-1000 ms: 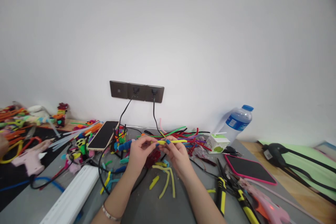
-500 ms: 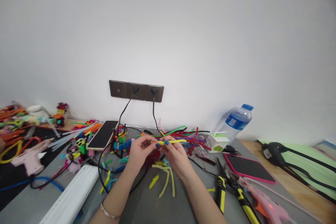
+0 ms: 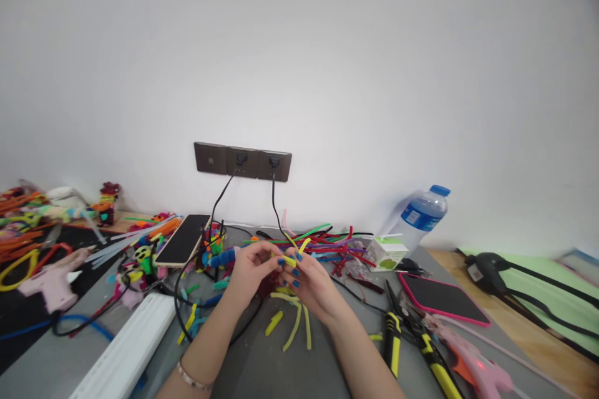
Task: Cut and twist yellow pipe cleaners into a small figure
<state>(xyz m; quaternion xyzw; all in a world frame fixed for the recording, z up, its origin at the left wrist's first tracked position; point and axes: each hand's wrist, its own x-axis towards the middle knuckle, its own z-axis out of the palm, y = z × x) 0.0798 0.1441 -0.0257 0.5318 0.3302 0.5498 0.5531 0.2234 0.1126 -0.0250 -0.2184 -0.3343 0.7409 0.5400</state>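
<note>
A yellow pipe cleaner (image 3: 304, 245) is pinched between both hands above the middle of the grey tabletop. My left hand (image 3: 250, 271) is closed, thumb and index finger on one end of it. My right hand (image 3: 311, 283), with blue nails, has its fingers wrapped round the other part, and a short end sticks up past the thumb. Its exact bend is partly hidden by the fingers. Below the hands lie pale yellow pipe cleaner strips (image 3: 293, 327) and a short folded yellow piece (image 3: 274, 322).
Behind my hands is a pile of coloured pipe cleaners (image 3: 341, 246). On the right are pliers (image 3: 394, 336), a pink-framed phone (image 3: 447, 299), a pink glue gun (image 3: 482, 365) and a water bottle (image 3: 423, 215). A white power strip (image 3: 126, 349) and another phone (image 3: 184, 240) lie left.
The yellow pipe cleaner, straight and pointing right before, is now bent, its free end angled upward. My right hand's fingers have curled in around it; my left hand has barely moved.
</note>
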